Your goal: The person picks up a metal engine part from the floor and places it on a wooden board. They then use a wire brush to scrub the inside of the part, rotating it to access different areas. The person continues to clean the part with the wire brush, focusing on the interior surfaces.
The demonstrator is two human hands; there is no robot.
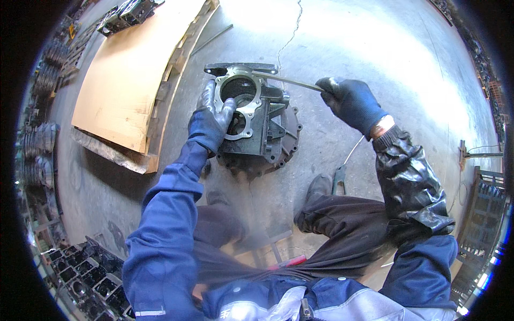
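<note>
A dark cast-metal gearbox housing (262, 131) stands on the floor in front of me, its pale machined flange (219, 99) facing up around two round openings. My left hand (210, 120), in a dark blue glove, grips the flange's left side, with the thumb over the rim between the openings. My right hand (350, 101), gloved too, is closed around the end of a long, thin, flat file (294, 82). The file slants from that hand to the upper right edge of the flange. Its far end meets the rim; whether it touches cannot be made out.
Left is a pallet (171, 80) topped with a cardboard sheet (128, 75), bearing a black metal part (128, 15). A green-handled tool (339, 179) with a thin rod lies beside my right shoe (317, 192). Black castings (91, 275) stand lower left, a rack (479, 224) at right.
</note>
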